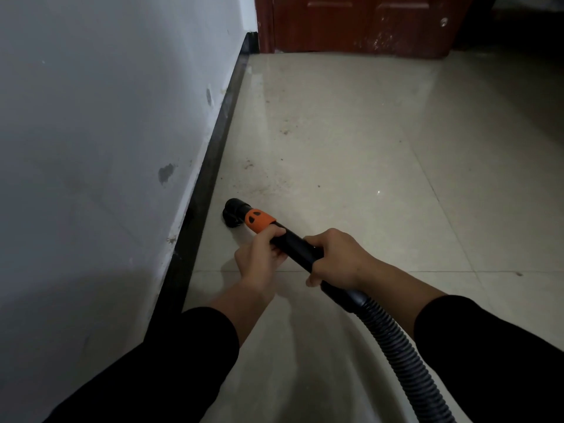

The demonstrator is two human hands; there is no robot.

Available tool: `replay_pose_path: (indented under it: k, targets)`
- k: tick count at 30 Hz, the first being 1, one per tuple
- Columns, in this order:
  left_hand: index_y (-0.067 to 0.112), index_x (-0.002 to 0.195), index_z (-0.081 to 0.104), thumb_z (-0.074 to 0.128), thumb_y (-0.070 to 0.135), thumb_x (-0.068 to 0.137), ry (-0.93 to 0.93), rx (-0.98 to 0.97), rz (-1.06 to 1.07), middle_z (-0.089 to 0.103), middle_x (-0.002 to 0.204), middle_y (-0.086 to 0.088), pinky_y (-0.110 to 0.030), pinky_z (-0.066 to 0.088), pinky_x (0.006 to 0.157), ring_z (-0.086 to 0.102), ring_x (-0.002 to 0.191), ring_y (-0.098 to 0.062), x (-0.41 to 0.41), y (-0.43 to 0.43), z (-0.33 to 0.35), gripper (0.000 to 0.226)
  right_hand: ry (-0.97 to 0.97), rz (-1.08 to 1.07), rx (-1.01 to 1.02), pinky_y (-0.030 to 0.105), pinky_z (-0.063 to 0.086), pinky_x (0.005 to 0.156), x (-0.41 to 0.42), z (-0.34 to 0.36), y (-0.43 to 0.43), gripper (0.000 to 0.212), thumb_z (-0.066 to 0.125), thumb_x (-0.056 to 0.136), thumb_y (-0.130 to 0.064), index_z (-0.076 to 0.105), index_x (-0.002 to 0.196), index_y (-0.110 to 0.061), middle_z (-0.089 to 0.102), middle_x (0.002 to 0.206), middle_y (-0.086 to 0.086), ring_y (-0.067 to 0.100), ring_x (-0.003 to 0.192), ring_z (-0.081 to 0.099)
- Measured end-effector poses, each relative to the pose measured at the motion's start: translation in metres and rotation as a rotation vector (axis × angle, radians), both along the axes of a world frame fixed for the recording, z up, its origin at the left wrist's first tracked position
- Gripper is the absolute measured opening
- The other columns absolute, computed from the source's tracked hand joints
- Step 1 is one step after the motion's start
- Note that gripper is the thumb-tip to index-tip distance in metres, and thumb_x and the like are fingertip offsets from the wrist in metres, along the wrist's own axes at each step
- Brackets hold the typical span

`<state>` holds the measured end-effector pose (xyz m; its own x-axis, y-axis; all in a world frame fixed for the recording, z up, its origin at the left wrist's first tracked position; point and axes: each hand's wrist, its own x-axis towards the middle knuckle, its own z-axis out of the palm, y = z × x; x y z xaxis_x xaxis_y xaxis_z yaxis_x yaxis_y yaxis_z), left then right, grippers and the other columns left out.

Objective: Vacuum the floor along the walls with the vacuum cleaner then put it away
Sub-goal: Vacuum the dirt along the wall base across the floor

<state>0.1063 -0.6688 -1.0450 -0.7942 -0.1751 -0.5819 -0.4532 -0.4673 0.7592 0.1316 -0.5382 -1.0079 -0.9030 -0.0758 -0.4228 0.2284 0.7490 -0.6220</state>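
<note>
A black vacuum wand (297,244) with an orange collar (259,220) points toward the wall. Its round black nozzle (233,213) sits on the tiled floor (381,166), close to the dark skirting board (210,166). My left hand (259,254) grips the wand just behind the orange collar. My right hand (335,259) grips it further back, where the ribbed black hose (406,352) joins and runs off the bottom edge. The vacuum's body is out of view.
A white scuffed wall (100,132) fills the left side. Dust and grit (274,178) lie on the tiles ahead of the nozzle, along the skirting. A red-brown wooden door (366,25) stands at the far end.
</note>
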Motion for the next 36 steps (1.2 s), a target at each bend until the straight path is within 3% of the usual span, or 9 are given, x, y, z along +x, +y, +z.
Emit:
replay_pose_path:
  k: [13, 26, 36]
  targets:
    - [0.001, 0.080, 0.068, 0.071, 0.000, 0.075, -0.010, 0.061, -0.003, 0.074, 0.068, -0.009, -0.022, 0.056, 0.052, 0.073, 0.064, -0.018, -0.002, 0.019, 0.005, 0.006, 0.003, -0.011, 0.020, 0.021, 0.042, 0.052, 0.002, 0.009, 0.019, 0.035, 0.078, 0.065, -0.006, 0.070, 0.096, -0.019, 0.064, 0.071, 0.001, 0.013, 0.064, 0.060]
    - [0.001, 0.077, 0.069, 0.075, 0.004, 0.075, -0.031, 0.013, 0.054, 0.074, 0.075, -0.012, -0.024, 0.060, 0.063, 0.074, 0.070, -0.018, 0.009, 0.019, 0.008, 0.007, -0.049, 0.058, -0.041, 0.030, 0.052, 0.066, 0.000, 0.017, 0.025, 0.038, 0.077, 0.064, -0.004, 0.071, 0.098, -0.021, 0.068, 0.076, 0.007, 0.015, 0.065, 0.061]
    - [0.000, 0.081, 0.067, 0.073, 0.002, 0.075, -0.028, 0.002, 0.063, 0.073, 0.081, -0.015, -0.019, 0.056, 0.054, 0.073, 0.065, -0.016, -0.010, 0.007, 0.008, 0.009, -0.001, -0.006, -0.036, 0.022, 0.045, 0.057, -0.011, 0.005, 0.005, 0.037, 0.079, 0.063, -0.005, 0.071, 0.097, -0.019, 0.064, 0.072, 0.002, 0.015, 0.067, 0.060]
